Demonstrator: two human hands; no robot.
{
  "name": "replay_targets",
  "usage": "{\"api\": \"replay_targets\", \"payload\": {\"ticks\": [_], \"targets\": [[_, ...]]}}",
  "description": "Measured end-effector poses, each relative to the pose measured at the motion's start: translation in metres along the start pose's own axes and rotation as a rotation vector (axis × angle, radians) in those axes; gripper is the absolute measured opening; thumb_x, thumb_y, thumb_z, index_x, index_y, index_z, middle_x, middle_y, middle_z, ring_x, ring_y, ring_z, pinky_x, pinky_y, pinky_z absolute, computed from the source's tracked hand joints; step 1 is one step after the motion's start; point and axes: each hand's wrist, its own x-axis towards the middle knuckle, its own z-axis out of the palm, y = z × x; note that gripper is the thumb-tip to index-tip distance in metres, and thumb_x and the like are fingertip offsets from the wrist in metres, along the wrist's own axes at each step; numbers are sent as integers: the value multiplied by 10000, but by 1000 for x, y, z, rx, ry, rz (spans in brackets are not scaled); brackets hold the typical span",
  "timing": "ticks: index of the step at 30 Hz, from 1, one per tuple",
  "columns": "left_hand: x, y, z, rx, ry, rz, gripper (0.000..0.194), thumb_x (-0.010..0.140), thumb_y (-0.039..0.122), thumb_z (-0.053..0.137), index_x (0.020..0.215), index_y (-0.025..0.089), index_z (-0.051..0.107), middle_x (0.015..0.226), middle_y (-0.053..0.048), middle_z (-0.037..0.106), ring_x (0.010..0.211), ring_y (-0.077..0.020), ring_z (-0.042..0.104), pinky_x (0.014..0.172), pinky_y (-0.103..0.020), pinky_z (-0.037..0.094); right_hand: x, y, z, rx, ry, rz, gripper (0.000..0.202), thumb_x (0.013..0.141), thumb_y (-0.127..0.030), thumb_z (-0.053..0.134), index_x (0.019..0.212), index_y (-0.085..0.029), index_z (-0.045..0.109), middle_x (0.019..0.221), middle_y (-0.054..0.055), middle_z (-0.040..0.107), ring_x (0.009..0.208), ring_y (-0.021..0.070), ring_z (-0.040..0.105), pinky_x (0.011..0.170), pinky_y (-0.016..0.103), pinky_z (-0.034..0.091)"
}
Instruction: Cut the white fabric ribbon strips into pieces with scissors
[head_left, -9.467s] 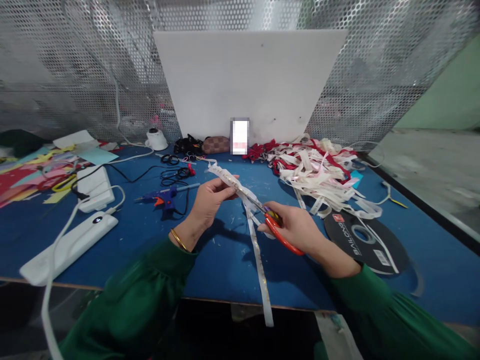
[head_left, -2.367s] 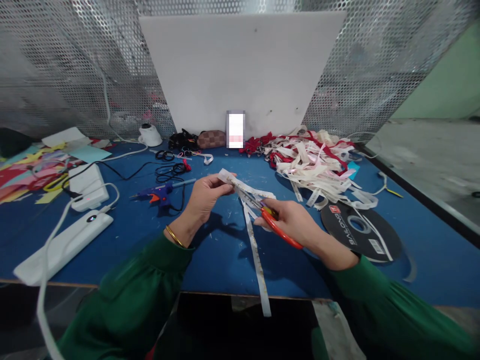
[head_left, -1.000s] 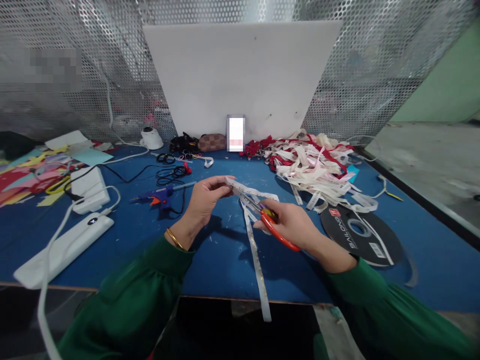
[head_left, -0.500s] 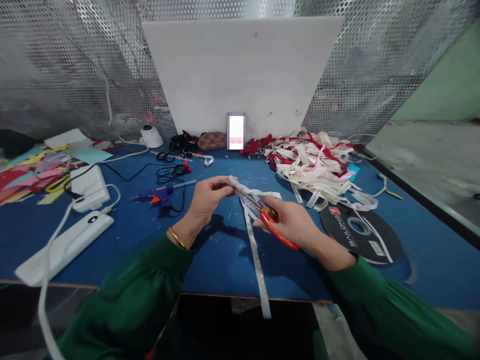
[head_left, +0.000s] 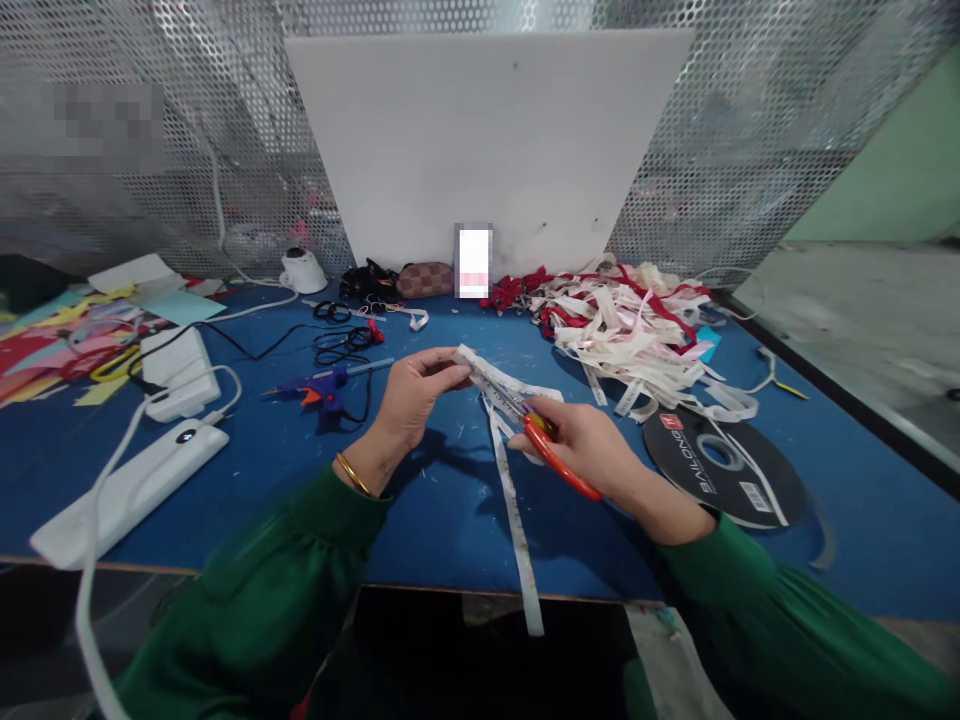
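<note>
Between thumb and fingers, my left hand (head_left: 420, 395) pinches the folded end of a white printed ribbon (head_left: 514, 520). One length of it hangs down past the table's front edge; another loops back toward my right hand (head_left: 589, 445). That hand grips orange-handled scissors (head_left: 559, 458), their blades pointing up and left along the ribbon near my left fingertips. Whether the blades are parted around the ribbon I cannot tell. My right fingers partly cover the handles.
A heap of white, pink and red ribbons (head_left: 630, 330) lies back right, above a black ribbon spool (head_left: 716, 465). Left stand a blue glue gun (head_left: 322, 390), a white power strip (head_left: 131, 495) with cables, and coloured paper scraps (head_left: 60, 345). A lit phone (head_left: 473, 262) leans against a white board (head_left: 487, 140).
Both hands stay nearly in place. The ribbon's end at my left fingertips has risen slightly, and the scissors have shifted a touch to the right.
</note>
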Motion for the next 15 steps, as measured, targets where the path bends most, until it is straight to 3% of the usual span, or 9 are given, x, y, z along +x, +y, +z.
{"api": "replay_targets", "payload": {"ticks": [4,15], "targets": [[-1,1,0,-17,41,-14,254,627,308,877,828,173,801,827,-51,770,736,-171,697,817,-372,590,1,0,0,-33,4,26,419,880,-650,549,851,-235,598,624,-14,590,550,158,507,543,266,265],[-1,1,0,8,24,-17,260,617,254,865,856,167,809,848,-50,773,764,-176,694,822,-371,594,1,-1,0,-75,-4,31,409,864,-642,583,939,-242,623,681,3,637,593,183,561,544,264,275]]}}
